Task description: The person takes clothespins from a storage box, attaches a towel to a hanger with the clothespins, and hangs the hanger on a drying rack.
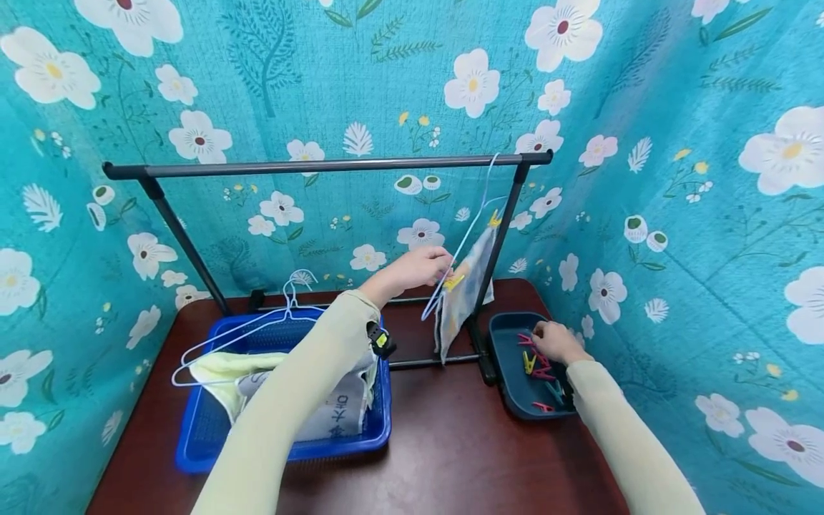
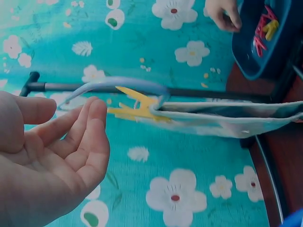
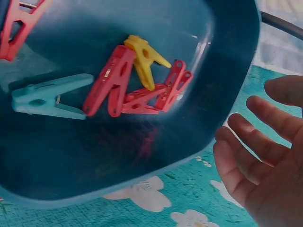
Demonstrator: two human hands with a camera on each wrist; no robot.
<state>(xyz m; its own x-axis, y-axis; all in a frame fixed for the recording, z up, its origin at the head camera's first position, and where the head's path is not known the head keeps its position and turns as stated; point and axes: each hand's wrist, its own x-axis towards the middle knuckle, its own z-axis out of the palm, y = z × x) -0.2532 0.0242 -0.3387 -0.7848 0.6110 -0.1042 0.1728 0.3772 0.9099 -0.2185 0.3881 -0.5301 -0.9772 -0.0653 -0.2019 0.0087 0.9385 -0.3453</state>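
My left hand (image 1: 418, 268) is beside a light blue clothes hanger (image 1: 472, 225) that hangs from the rack. In the left wrist view its fingers are loosely bent, with nothing held between them. A greyish cloth (image 1: 473, 275) hangs from the hanger, with a yellow clothespin (image 1: 453, 282) at its near corner and another yellow clothespin (image 1: 494, 219) at its far one. My right hand (image 1: 556, 342) is at the edge of a dark blue tray (image 1: 513, 340), its fingers apart and holding nothing in the right wrist view. Red clothespins (image 3: 110, 80), a yellow clothespin (image 3: 143, 59) and a teal clothespin (image 3: 52, 97) lie in the tray.
A black rack (image 1: 335, 166) spans the dark red table (image 1: 444, 458). At the left, a blue basket (image 1: 386, 422) contains folded cloths (image 1: 344, 411); light blue hangers (image 1: 257, 325) lie across its top. A flowered curtain (image 1: 360, 86) surrounds the table's back and sides.
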